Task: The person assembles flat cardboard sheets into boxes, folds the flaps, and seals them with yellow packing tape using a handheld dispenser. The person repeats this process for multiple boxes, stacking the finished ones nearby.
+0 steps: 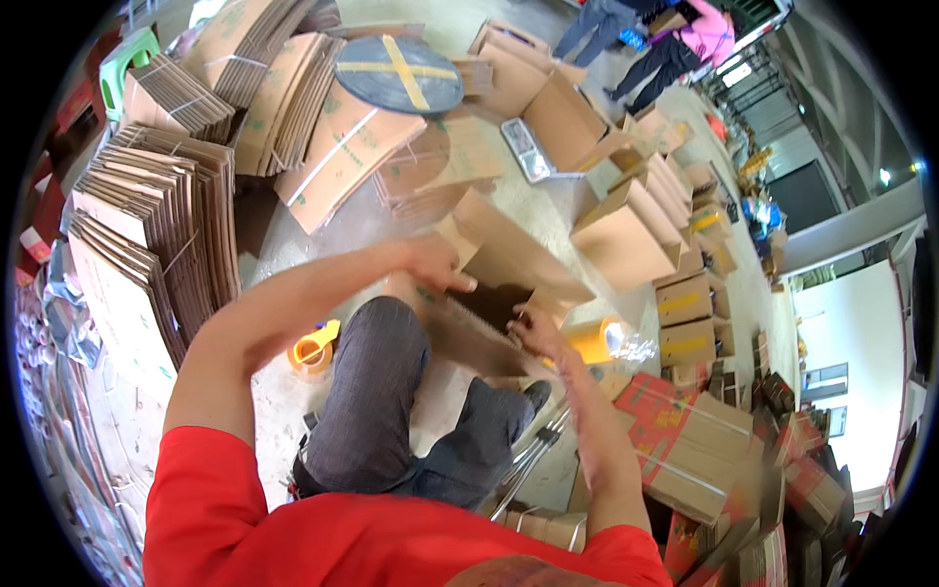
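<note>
A cardboard box (523,252) stands tilted in front of my knees, its upper flaps raised and its dark inside showing. My left hand (437,262) grips its left edge, thumb pointing over the opening; some of its fingers are hidden. On the right side, my right hand (536,331) has its fingers curled on the box's near right flap. Both hands are slightly blurred. A roll of yellow tape (593,341) lies just right of my right hand. Beside my left knee, on the floor, sits an orange-yellow tape dispenser (311,354).
Bundles of flattened cartons (161,210) stand at left and far left. A round dark lid with a yellow tape cross (399,74) rests on more cartons. Open boxes (631,230) line the right, with red-printed cartons (685,445) nearer. Two people (675,49) stand far off.
</note>
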Motion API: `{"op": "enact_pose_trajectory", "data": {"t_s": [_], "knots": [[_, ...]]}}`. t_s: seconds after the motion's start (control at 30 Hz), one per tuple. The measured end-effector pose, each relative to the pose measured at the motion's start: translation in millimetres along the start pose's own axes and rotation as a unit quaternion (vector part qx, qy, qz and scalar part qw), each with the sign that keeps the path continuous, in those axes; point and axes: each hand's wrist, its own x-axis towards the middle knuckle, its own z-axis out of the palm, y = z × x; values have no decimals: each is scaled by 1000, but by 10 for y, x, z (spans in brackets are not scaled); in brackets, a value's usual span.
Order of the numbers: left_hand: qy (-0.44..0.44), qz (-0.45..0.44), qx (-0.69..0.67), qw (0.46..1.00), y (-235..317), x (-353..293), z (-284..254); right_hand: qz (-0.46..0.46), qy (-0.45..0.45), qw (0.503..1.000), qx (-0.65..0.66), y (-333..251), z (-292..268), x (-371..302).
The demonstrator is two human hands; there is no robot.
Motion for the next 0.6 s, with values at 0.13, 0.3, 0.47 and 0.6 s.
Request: {"op": "enact_pose_trajectory", "data": {"t_s": [0.13, 0.3, 0.47, 0.6], "knots": [[127, 113, 59, 984, -101, -284, 304, 73, 11, 986, 147, 120, 131, 49], [55, 66, 87, 992, 52, -328, -5, 139, 43, 910, 388, 69, 193, 93], [81, 79, 66, 991, -19, -89, -34, 147, 94, 808, 563, 73, 31, 48], [138, 56, 63, 987, -169, 103, -20, 181, 146, 711, 664, -9, -42, -105]]}}
